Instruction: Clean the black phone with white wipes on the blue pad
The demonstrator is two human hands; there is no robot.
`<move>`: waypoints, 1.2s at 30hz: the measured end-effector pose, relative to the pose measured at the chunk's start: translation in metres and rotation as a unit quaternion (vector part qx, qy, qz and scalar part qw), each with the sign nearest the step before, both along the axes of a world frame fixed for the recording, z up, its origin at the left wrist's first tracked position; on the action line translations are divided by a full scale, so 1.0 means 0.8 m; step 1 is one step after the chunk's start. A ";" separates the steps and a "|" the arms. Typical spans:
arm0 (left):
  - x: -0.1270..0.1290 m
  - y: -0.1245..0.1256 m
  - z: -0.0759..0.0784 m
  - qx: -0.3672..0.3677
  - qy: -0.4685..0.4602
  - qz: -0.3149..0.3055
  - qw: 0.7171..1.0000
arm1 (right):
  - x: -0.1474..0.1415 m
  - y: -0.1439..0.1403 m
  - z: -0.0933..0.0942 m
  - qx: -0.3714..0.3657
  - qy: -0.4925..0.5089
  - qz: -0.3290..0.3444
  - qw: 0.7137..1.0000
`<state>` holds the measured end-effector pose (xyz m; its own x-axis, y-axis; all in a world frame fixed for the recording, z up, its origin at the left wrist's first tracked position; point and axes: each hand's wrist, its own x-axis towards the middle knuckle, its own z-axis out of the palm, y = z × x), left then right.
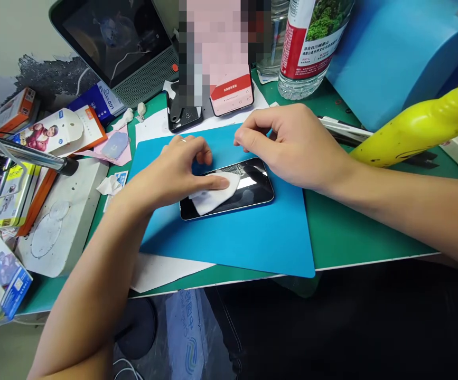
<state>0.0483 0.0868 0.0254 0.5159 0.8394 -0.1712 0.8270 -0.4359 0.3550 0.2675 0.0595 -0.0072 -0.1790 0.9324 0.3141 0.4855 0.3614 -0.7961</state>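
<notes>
A black smartphone (252, 184) lies screen up on a blue mat (252, 237). My left hand (181, 169) presses a white wipe (213, 195) flat onto the left half of the screen with its fingertips. My right hand (292, 145) rests over the phone's far right edge, fingers curled and pinched close together near the mat, steadying the phone. Nothing else shows in that hand.
A second phone (232, 95) leans at the back beside a black device (183, 116). A tablet screen (113, 37) stands back left, a water bottle (308, 47) back right, a yellow bottle (419, 126) lies right. Boxes and a white slab (62, 221) crowd the left.
</notes>
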 end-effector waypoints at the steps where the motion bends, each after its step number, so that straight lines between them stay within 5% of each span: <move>1: 0.007 -0.002 -0.003 0.012 -0.008 0.000 1.000 | 0.000 0.000 -0.001 0.002 -0.001 -0.002 1.000; 4: 0.008 -0.002 -0.004 0.029 -0.003 0.017 0.999 | 0.001 0.001 -0.003 0.005 -0.005 -0.011 1.000; 9: -0.034 0.015 0.007 0.027 0.045 0.077 0.996 | 0.001 0.001 -0.001 -0.006 -0.007 -0.002 1.000; 12: -0.044 0.017 0.011 0.054 0.052 0.061 0.995 | -0.001 0.001 0.004 -0.011 -0.007 -0.017 1.000; 21: 0.020 -0.005 -0.032 0.138 -0.072 0.018 0.988 | -0.002 0.002 0.001 -0.010 -0.008 -0.017 1.000; 31: -0.060 0.018 0.013 0.093 0.073 0.068 0.991 | 0.002 0.003 -0.005 0.008 0.006 0.009 1.000; 36: -0.057 0.019 0.011 0.073 0.072 0.042 0.994 | 0.003 0.004 -0.009 0.021 -0.010 0.010 1.000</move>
